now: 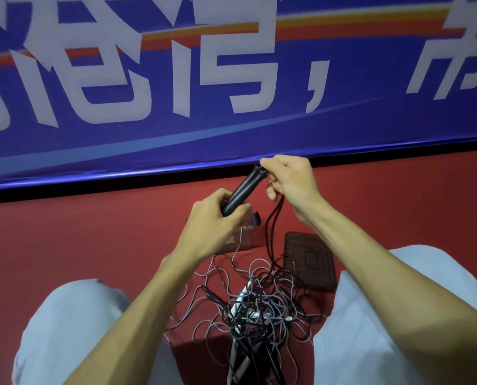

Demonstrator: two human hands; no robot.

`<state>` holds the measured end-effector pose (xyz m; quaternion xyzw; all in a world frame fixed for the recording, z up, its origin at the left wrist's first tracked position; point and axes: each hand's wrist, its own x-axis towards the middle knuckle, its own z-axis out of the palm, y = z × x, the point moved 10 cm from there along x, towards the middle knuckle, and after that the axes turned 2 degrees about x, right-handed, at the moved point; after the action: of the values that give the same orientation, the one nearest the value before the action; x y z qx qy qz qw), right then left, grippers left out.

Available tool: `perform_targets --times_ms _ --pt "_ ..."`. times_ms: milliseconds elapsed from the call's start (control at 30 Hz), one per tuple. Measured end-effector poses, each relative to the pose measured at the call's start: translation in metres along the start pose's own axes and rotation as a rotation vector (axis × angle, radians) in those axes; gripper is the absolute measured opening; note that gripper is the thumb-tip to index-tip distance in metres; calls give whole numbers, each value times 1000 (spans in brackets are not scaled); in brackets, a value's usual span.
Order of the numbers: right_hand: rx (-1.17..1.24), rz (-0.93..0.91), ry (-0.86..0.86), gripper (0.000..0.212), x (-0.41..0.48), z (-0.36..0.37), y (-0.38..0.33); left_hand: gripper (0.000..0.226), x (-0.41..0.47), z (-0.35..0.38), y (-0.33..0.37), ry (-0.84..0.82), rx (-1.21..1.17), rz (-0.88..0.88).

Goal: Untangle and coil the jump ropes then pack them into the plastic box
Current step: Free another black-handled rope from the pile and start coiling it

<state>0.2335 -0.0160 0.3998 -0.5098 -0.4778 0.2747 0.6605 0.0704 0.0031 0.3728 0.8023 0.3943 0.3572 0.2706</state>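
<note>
My left hand (217,215) grips the lower end of a black jump-rope handle (244,188), which is raised and tilted up to the right. At the handle's top end my right hand (290,177) pinches the black rope (272,226), which hangs down in a doubled strand to the floor. Below, between my knees, lies a tangled pile of black and grey ropes (256,307) with white handles in it. The clear plastic box (245,234) stands on the red floor, mostly hidden behind my left hand. Its dark lid (309,259) lies flat to the right of it.
A blue banner with large white characters (231,79) runs along the wall ahead, meeting the red floor (92,232). My knees in light trousers (73,323) flank the rope pile on both sides.
</note>
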Motion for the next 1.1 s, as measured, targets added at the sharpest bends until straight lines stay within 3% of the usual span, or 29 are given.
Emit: perform_targets --times_ms 200,267,367,433,567,700,900,1100 --pt "52 -56 71 42 -7 5 -12 39 2 -5 -2 74 80 33" --pt "84 -43 -12 39 -9 12 -17 37 3 -10 0 116 32 33" --pt "104 76 -272 41 -12 34 -10 35 5 -12 -5 138 -62 -6" --pt "15 159 -453 47 -18 47 4 37 7 -13 -12 149 -159 -51" --pt "-304 204 -714 30 -38 64 35 38 10 -36 -40 314 -744 -248" --pt "-335 273 -777 25 -48 75 55 32 7 -54 -47 321 -837 -285" --pt "-647 223 -879 35 -56 81 67 30 7 -41 -55 299 -1111 -377" --pt "-850 182 -937 17 -58 69 70 25 9 -45 -83 490 -1129 -429"
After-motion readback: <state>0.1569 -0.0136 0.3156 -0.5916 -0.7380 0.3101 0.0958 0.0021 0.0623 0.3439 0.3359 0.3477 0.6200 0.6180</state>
